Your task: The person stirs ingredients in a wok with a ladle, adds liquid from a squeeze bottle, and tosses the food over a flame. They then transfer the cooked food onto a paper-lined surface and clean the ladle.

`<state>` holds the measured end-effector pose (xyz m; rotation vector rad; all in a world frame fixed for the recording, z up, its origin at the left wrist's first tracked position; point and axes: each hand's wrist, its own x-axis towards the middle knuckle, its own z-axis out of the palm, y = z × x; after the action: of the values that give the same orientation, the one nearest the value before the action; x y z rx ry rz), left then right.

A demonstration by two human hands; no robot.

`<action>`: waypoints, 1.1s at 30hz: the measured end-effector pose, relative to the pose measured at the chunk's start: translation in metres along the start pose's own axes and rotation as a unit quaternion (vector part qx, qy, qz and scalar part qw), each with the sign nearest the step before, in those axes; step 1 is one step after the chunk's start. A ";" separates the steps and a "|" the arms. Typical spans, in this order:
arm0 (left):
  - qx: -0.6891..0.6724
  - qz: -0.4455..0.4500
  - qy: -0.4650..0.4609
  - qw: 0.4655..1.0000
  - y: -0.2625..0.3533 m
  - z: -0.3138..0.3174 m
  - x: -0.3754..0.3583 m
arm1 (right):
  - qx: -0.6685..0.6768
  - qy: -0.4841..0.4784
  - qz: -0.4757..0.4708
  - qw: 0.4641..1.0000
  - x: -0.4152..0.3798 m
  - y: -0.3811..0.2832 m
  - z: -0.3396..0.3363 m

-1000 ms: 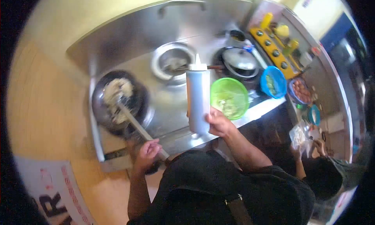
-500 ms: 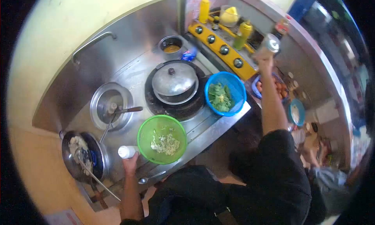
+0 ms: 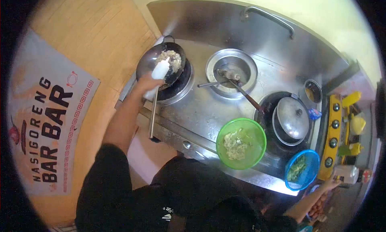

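Gripping items, near to far: right hand (image 3: 333,183), low at frame edge, closed around a metal canister (image 3: 345,173) beside the blue bowl (image 3: 302,170) of greens; green bowl (image 3: 241,143) of chopped mix on the steel desk (image 3: 201,111); left hand (image 3: 148,84) closed around a white squeeze bottle (image 3: 160,69), tilted over the black wok (image 3: 161,63) of rice; lidded pot (image 3: 292,118) on right burner; ladles in centre basin (image 3: 231,72)

Black short-sleeved shirt, bare forearms; small white logo
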<state>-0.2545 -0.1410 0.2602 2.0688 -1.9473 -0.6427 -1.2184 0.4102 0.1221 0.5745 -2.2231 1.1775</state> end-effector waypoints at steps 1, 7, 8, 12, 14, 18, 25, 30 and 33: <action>0.095 -0.004 -0.053 0.994 -0.004 -0.021 0.015 | 0.015 0.006 0.027 0.999 -0.029 -0.022 -0.011; 0.446 -0.041 -0.015 0.894 0.032 -0.081 0.076 | 0.094 -0.085 0.179 0.976 -0.204 -0.265 -0.072; 0.479 -0.032 -0.021 0.877 0.029 -0.084 0.093 | 0.097 -0.098 0.182 0.974 -0.223 -0.285 -0.080; 0.500 0.033 -0.001 0.866 -0.018 -0.072 0.159 | 0.158 -0.121 0.108 0.974 -0.271 -0.377 -0.118; 0.477 0.098 -0.001 0.873 -0.016 -0.076 0.138 | 0.139 -0.135 0.051 0.980 -0.293 -0.416 -0.142; 0.433 0.118 -0.024 0.893 -0.038 -0.086 0.140 | 0.131 -0.117 0.093 0.980 -0.345 -0.481 -0.177; 0.352 0.148 -0.047 0.923 -0.090 -0.079 0.170 | 0.170 -0.138 0.084 0.972 -0.395 -0.564 -0.210; 0.297 0.147 -0.052 0.942 -0.096 -0.082 0.153 | 0.222 -0.130 0.081 0.963 -0.400 -0.600 -0.208; 0.263 0.150 -0.064 0.951 -0.104 -0.071 0.148 | 0.245 -0.134 0.072 0.958 -0.401 -0.604 -0.204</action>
<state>-0.1258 -0.2872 0.2521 1.9542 -2.6709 -0.2062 -0.4993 0.3107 0.3246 0.8167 -2.2194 1.8461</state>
